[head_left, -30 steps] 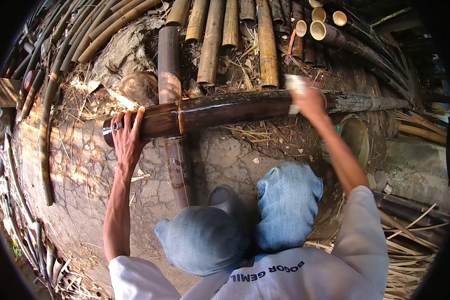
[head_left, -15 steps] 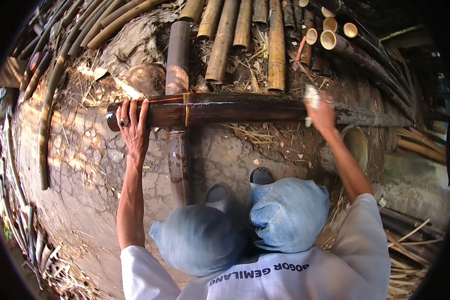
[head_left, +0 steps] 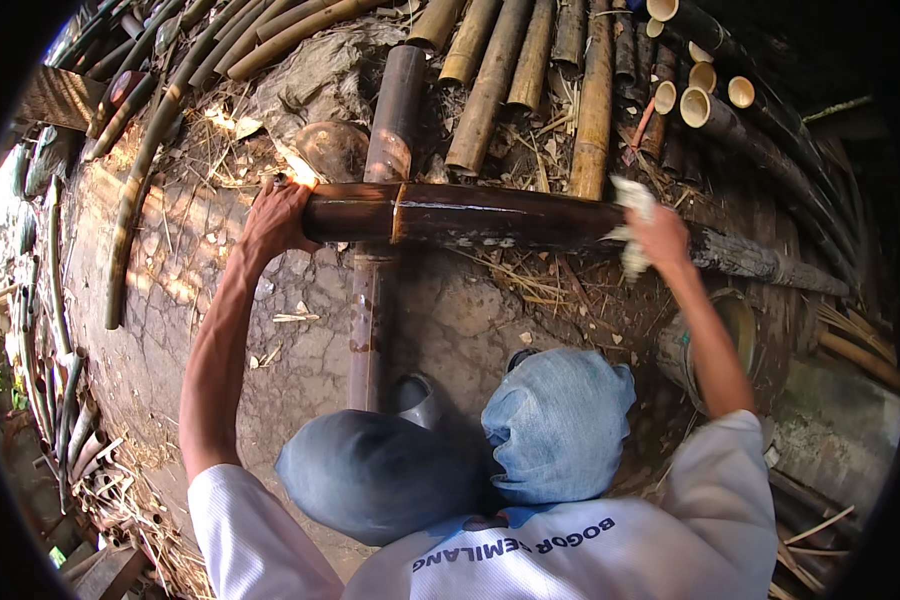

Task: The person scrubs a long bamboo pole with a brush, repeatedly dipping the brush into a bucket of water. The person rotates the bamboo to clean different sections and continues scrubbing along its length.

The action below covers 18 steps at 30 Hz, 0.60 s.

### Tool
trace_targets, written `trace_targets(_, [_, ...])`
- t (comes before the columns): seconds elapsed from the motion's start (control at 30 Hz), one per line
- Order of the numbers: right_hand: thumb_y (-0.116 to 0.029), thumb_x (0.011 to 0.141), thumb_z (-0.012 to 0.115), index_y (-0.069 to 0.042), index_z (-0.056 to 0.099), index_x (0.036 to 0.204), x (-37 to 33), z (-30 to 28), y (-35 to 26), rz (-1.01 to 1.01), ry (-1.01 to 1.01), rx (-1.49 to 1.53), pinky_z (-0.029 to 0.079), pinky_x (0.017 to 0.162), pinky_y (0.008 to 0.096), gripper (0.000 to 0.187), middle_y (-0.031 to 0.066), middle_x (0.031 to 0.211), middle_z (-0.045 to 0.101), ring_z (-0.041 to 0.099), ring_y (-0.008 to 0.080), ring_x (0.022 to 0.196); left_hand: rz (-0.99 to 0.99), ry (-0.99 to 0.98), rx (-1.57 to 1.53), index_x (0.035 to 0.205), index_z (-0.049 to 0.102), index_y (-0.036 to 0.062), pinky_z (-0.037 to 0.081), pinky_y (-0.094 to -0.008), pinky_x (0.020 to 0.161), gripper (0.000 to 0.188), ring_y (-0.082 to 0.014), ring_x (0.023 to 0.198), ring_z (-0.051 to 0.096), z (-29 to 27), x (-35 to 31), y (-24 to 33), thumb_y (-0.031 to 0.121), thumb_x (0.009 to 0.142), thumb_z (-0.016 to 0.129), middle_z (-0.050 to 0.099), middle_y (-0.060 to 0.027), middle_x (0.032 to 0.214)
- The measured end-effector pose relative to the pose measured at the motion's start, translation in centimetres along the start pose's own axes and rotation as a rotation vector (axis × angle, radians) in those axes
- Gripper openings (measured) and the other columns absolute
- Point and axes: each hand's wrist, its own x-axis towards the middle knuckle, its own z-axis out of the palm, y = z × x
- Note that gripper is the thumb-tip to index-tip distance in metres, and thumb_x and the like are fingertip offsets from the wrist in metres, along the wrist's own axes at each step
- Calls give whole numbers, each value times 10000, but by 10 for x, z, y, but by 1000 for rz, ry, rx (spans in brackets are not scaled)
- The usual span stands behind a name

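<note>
A thick, dark, wet-looking bamboo pole (head_left: pixel 510 212) lies across in front of me, with a raised ring at one joint. My left hand (head_left: pixel 276 220) grips its left end, the fingers curled over the end and partly hidden. Farther right, my right hand (head_left: pixel 658 238), slightly blurred, is closed on a whitish rag (head_left: pixel 632 200) pressed against the pole. Beyond that hand the pole's surface turns greyer and duller. A second bamboo length (head_left: pixel 396 100) runs crosswise beneath the pole, its near part reaching toward my knees.
Cut yellowish bamboo poles (head_left: pixel 500 90) lie side by side at the far side, with darker ones (head_left: pixel 750 130) at the far right. Long thin poles (head_left: pixel 135 220) curve along the left. A round bucket-like container (head_left: pixel 735 335) stands below my right forearm. Stones (head_left: pixel 330 150) lie beyond the pole.
My left hand has shifted from the top of the pole to its left end. My right hand remains on the pole with the rag, which now spreads out more. The whole view has shifted.
</note>
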Motion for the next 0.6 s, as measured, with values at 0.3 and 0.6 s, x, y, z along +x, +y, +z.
trace_targets(0.3, [-586, 1007, 525, -83, 706, 1120, -24, 103, -256, -606, -221, 88, 566, 668, 462, 547, 139, 815, 710, 716, 283, 720, -38, 438, 174, 1454, 464, 56, 357, -508, 1186, 1065, -332, 1356, 480, 41, -31, 31, 269, 530, 948, 533, -121, 1437])
trace_targets(0.6, [-379, 1061, 524, -43, 693, 1188, -12, 99, -227, -599, -271, 132, 587, 585, 361, 397, 83, 605, 583, 599, 186, 523, -31, 714, 239, 1493, 474, 63, 279, -538, 1241, 604, -335, 1452, 426, 86, -32, 18, 80, 903, 603, 495, -132, 1523])
